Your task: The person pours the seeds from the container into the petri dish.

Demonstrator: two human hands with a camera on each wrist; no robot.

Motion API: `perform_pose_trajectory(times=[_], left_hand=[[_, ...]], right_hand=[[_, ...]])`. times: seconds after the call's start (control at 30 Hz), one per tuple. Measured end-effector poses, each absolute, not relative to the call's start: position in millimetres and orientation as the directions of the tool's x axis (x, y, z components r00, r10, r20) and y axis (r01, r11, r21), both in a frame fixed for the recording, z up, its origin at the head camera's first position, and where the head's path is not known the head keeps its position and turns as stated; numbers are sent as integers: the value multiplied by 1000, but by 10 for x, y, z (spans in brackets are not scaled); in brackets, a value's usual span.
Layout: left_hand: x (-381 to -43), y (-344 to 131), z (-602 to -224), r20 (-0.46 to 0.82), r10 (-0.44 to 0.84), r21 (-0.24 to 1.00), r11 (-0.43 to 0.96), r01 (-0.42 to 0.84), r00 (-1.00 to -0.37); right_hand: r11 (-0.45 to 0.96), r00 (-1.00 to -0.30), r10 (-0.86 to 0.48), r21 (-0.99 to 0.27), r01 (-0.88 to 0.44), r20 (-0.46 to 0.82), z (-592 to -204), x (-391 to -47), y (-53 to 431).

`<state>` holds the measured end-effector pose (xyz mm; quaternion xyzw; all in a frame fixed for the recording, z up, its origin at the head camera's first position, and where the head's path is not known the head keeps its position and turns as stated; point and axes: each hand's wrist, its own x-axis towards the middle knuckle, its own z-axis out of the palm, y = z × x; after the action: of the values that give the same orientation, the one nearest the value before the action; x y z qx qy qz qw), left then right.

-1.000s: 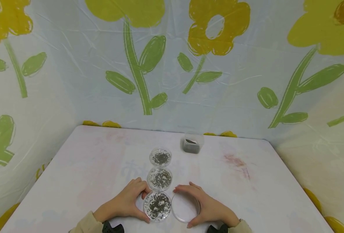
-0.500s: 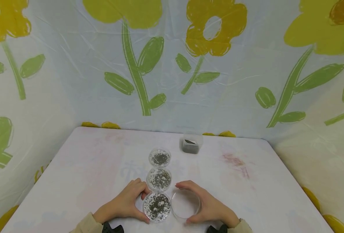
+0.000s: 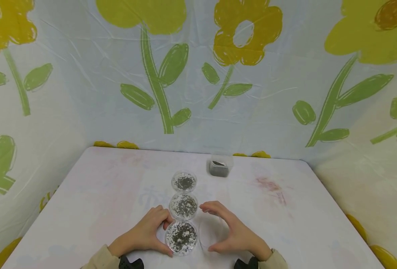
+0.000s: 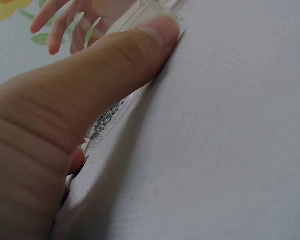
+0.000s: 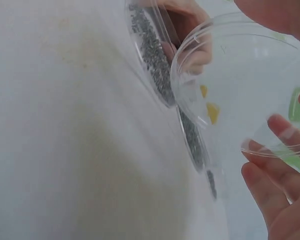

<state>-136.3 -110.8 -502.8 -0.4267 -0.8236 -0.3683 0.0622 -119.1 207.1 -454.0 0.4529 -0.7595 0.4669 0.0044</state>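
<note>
Three clear petri dishes with dark granules over white stand in a line on the table: a near dish [image 3: 181,238], a middle dish [image 3: 183,206] and a far dish [image 3: 184,182]. My left hand [image 3: 148,231] grips the near dish from its left side, thumb in front and fingers behind. Beside it, my right hand [image 3: 237,233] holds a bare transparent petri dish [image 3: 205,233] between thumb and fingers. The right wrist view shows this transparent dish [image 5: 177,75] tipped up and off the table. In the left wrist view, the left thumb [image 4: 160,35] lies against the near dish's edge.
A small clear tub [image 3: 219,170] of dark grey material stands at the back of the white table [image 3: 94,194], its lid part leaning up behind. Reddish stains [image 3: 270,185] mark the right side. A flower-printed sheet [image 3: 272,93] hangs behind and beside the table.
My right hand has raised and tilted the transparent dish, its fingers shifting slightly up in the head view. The left hand and the three filled dishes have stayed in place.
</note>
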Motion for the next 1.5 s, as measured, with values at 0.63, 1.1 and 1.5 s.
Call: perform_pose_trajectory(times=[0.63,1.1,1.5], left_hand=[[-1387,-1088,-5030,450,651,538,349,767,-611],[-1358,-1132,-5053,447,645,528,369,765,-620],[-1385,-1114,-5067,490,643,478,367,798,-589]], right_hand=[[93,-548,-707,-709,-700,448,-4327,-1208,1537],[33,-451,-713,-617,-786,537,-4485,-1128,1317],[1,-372,-737,-550,-835,564,-4820,-1251,1297]])
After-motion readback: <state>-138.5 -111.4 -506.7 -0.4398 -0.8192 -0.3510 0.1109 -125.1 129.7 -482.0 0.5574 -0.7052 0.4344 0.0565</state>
